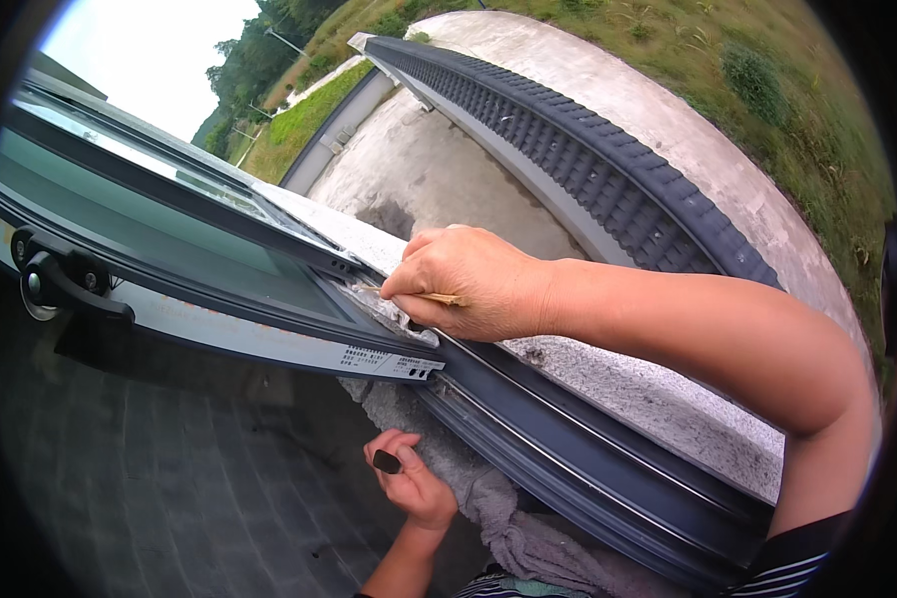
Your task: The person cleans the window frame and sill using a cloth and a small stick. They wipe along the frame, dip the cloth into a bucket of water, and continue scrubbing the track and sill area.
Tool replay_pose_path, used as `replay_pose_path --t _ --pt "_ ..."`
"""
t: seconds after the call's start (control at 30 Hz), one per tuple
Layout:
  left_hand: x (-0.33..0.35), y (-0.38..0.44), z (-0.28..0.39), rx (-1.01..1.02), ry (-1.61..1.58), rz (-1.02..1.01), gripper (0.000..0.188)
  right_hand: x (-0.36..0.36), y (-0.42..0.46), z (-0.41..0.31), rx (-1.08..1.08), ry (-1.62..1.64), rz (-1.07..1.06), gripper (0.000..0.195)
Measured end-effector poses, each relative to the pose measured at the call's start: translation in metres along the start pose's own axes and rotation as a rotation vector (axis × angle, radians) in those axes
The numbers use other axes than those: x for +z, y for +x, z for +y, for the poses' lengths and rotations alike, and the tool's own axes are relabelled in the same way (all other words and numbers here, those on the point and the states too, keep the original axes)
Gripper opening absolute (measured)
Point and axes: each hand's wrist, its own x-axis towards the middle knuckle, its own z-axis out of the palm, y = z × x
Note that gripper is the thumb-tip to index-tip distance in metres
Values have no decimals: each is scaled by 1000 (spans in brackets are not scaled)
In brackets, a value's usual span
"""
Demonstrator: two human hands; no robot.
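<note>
My right hand (467,284) reaches over the window track (568,441) and pinches a thin wooden stick (445,298). The stick's tip points into a wet-looking greyish strip (389,310), perhaps cloth, between two sliding window sashes. Below the track, my left hand (415,478) is closed around an object with a dark, flat end (386,462); the rest of it is hidden in the fist. A grey towel (504,516) hangs bunched along the inner sill, just right of the left hand. The nearer glass sash (194,247) stands left of both hands.
A black window handle (71,276) sticks out from the sash frame at left. Outside lie a rough stone ledge (628,404), a wall topped with dark roof tiles (568,149) and a concrete yard (418,164). Dark floor tiles (157,463) are indoors below.
</note>
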Motion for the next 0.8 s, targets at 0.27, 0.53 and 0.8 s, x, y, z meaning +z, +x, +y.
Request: replay_pose_path --t 0.27,0.53,0.8 --pt "0 3 4 9 4 -4 21 19 -2 7 -9 -136 -68 19" --pt "2 3 6 8 -1 0 20 40 24 20 -2 -179 -124 19" --pt "-3 0 3 -15 30 -43 25 43 21 18 -67 -209 -76 20"
